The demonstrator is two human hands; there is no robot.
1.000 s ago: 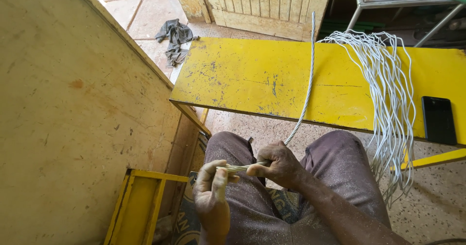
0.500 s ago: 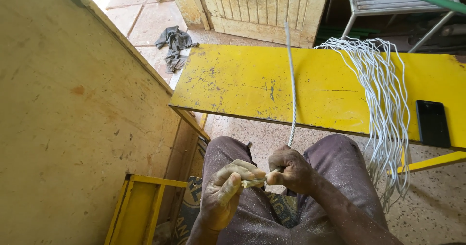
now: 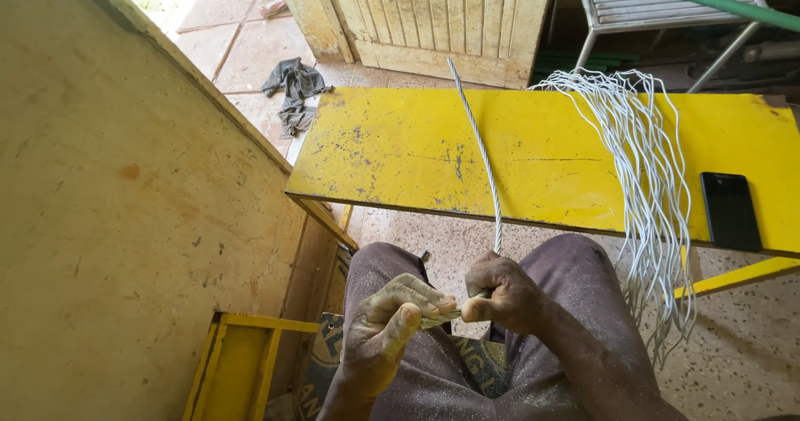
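Lower centre: left hand (image 3: 385,325) and right hand (image 3: 500,292) are both gripping a twisted wire (image 3: 477,150); its end is lying hidden between the fists.

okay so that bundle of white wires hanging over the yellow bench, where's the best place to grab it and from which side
Probably best taken at the looped top of the bundle of white wires, where the strands lie gathered on the yellow bench. Come from above, fingers closing across the strands. Lower down they hang off the near edge and fan apart, so a grip there would likely catch only some. Both the left hand and right hand are occupied with a twisted wire.
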